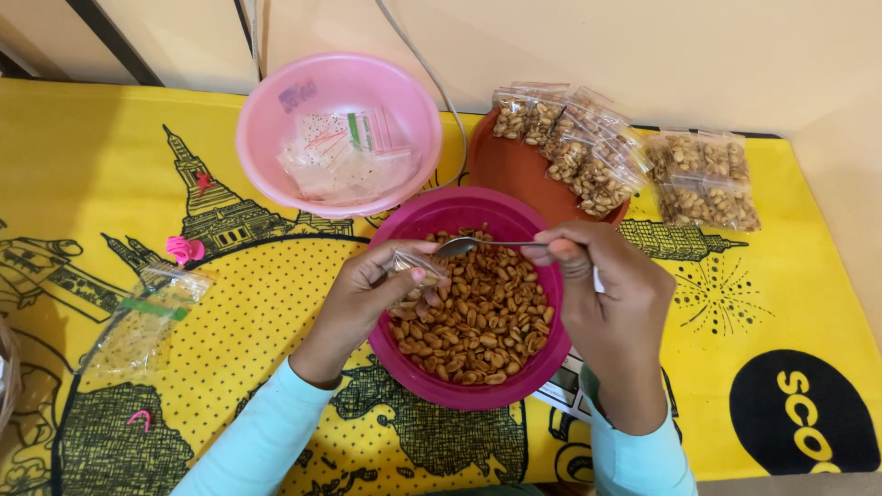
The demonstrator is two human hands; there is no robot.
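A magenta bowl [432, 220] full of roasted peanuts [482, 317] sits in front of me. My left hand [377, 289] holds a small clear plastic bag [415, 266] open over the bowl's left side. My right hand [602, 294] grips a metal spoon [469, 245] by the handle, its empty-looking bowl pointing at the bag's mouth. Both hands hover over the peanuts.
A pink bowl [266, 138] with empty small bags stands behind. A brown plate [505, 170] carries several filled peanut packets [574, 147], with more packets [703, 179] on the yellow cloth [790, 303]. A loose clear bag [147, 317] and a pink clip [184, 249] lie at left. A scale corner [565, 386] shows under the bowl.
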